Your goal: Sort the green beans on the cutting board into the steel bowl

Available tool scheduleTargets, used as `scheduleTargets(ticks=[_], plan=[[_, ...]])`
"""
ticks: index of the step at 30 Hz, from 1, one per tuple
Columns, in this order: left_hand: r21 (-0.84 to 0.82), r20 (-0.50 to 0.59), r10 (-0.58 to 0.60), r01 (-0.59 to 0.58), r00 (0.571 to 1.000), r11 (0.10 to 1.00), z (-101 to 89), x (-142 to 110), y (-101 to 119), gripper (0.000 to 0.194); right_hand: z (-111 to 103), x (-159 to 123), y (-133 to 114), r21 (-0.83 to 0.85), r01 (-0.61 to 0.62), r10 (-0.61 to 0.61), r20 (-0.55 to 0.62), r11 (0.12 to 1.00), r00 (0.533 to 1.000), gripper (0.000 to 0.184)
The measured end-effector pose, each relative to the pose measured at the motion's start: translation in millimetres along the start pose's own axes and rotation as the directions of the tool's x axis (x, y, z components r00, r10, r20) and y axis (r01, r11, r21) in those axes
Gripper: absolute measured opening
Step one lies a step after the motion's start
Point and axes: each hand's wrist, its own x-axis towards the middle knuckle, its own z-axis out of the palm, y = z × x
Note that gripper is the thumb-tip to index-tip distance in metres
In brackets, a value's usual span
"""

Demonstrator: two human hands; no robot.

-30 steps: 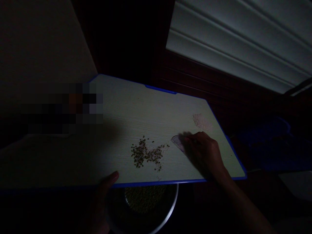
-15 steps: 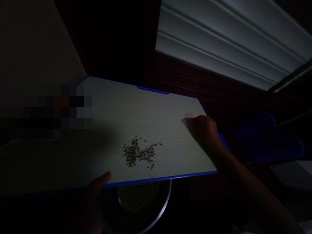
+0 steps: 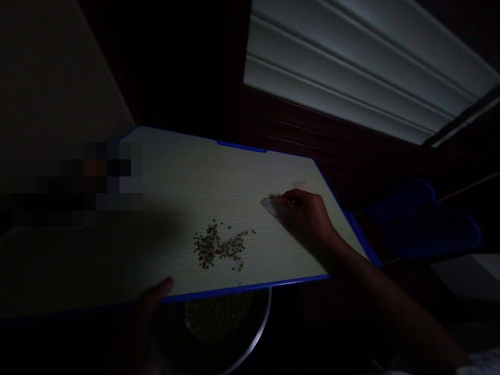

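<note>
A pale board with a blue rim (image 3: 203, 172) lies in dim light. A small heap of dark grains (image 3: 221, 247) sits near its front edge. My right hand (image 3: 308, 219) rests on the board to the right of the heap, fingers closed on a flat clear scraper (image 3: 271, 207) whose edge touches the board. My left hand (image 3: 146, 317) is at the board's front edge, thumb on the rim, holding a metal bowl (image 3: 234, 333) of greenish grains just under the edge. A faint pale smear (image 3: 301, 185) lies beyond my right hand.
A blue object (image 3: 422, 224) sits to the right of the board. A light ribbed panel (image 3: 351, 78) runs across the upper right. A blurred patch covers the board's left part. The surroundings are very dark.
My right hand went from mid-board out to the far right corner by the pale smear, then came back leftward with the scraper toward the grain heap. The left hand and bowl stayed put.
</note>
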Motion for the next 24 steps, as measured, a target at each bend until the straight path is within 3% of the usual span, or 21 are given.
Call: scheduleTargets(ticks=[4, 10, 13, 16, 24], plan=[[-0.085, -0.071, -0.011, 0.005, 0.997, 0.996, 5.8, -4, 1, 0.061, -7, 14, 14, -0.044, -0.063, 0.060, -0.059, 0.997, 0.996, 0.022], [-0.060, -0.101, 0.000, -0.006, 0.995, 0.998, -1.9, 4, -10, 0.046, -35, 24, 48, -0.082, -0.161, 0.146, -0.171, 0.983, 0.974, 0.029], [-0.039, 0.004, -0.039, 0.039, 0.999, 0.998, -6.3, 6, -12, 0.059, -38, 21, 52, -0.044, -0.154, 0.144, -0.178, 0.987, 0.973, 0.031], [-0.088, 0.046, -0.081, 0.085, 0.996, 0.992, -2.5, 1, -7, 0.067, -31, 17, 43, 0.031, -0.109, 0.112, -0.143, 0.994, 0.983, 0.033], [-0.167, -0.103, -0.006, -0.012, 0.995, 0.986, 7.0, -7, -10, 0.052, 6, 9, -8, 0.198, 0.072, -0.098, 0.121, 0.977, 0.988, 0.031]])
